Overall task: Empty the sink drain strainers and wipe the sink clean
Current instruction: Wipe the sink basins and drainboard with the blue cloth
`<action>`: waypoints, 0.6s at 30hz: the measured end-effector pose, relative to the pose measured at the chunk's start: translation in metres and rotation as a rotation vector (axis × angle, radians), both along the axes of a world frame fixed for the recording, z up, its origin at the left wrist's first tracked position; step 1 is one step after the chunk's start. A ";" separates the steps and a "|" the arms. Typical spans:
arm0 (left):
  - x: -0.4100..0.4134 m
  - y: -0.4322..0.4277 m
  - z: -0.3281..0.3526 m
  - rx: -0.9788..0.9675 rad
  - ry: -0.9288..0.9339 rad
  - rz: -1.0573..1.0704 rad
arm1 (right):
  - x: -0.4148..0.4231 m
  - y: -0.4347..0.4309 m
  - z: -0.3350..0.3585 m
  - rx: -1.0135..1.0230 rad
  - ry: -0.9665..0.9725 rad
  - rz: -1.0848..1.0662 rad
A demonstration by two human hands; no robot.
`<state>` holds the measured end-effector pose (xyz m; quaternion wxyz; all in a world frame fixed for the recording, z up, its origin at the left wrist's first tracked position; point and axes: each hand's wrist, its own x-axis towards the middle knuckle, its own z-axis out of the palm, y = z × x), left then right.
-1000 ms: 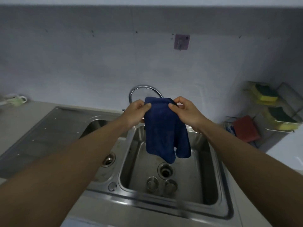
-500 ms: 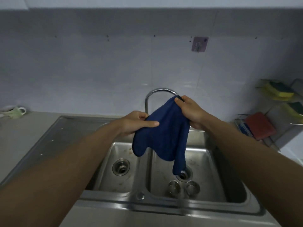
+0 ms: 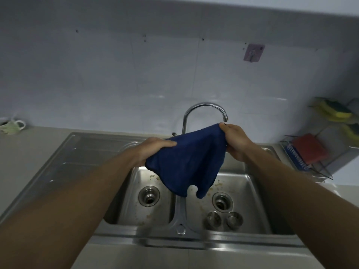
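The blue cloth (image 3: pixel 186 164) has swung from hanging straight down to spread slantwise, its left corner dropped low and its right corner now just under the faucet (image 3: pixel 206 111) spout. The left hand (image 3: pixel 153 150) grips the lower corner and the right hand (image 3: pixel 235 142) pinches the upper one. Below the faucet, food scraps dot both sink (image 3: pixel 179 220) basins; two strainers (image 3: pixel 224 220) sit lifted out beside the right drain. Wiping looks about to begin.

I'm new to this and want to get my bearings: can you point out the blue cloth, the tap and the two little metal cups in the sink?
blue cloth (image 3: pixel 186 162): head view, middle of the fabric.
tap (image 3: pixel 204 105): head view, top of the curved spout.
two metal cups (image 3: pixel 213 220): head view, left cup's body, in the right basin.
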<state>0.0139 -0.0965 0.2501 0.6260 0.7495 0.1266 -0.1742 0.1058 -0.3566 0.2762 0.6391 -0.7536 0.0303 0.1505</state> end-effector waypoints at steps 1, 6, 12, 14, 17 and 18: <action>-0.001 0.003 -0.001 -0.009 0.005 -0.055 | -0.001 0.003 -0.001 0.003 0.010 -0.006; -0.002 0.016 -0.008 0.267 0.014 -0.204 | -0.003 0.016 0.000 0.002 0.006 -0.023; -0.005 0.032 -0.019 0.349 0.073 -0.045 | -0.006 0.014 -0.010 -0.058 0.008 -0.038; -0.009 0.031 -0.021 0.184 0.074 0.072 | -0.007 0.012 -0.009 0.026 0.053 -0.035; -0.010 0.028 -0.020 -0.077 0.079 0.271 | -0.010 0.008 -0.008 0.102 0.103 0.088; -0.010 0.029 -0.019 -0.139 0.077 0.302 | -0.011 0.008 -0.008 0.097 0.099 0.125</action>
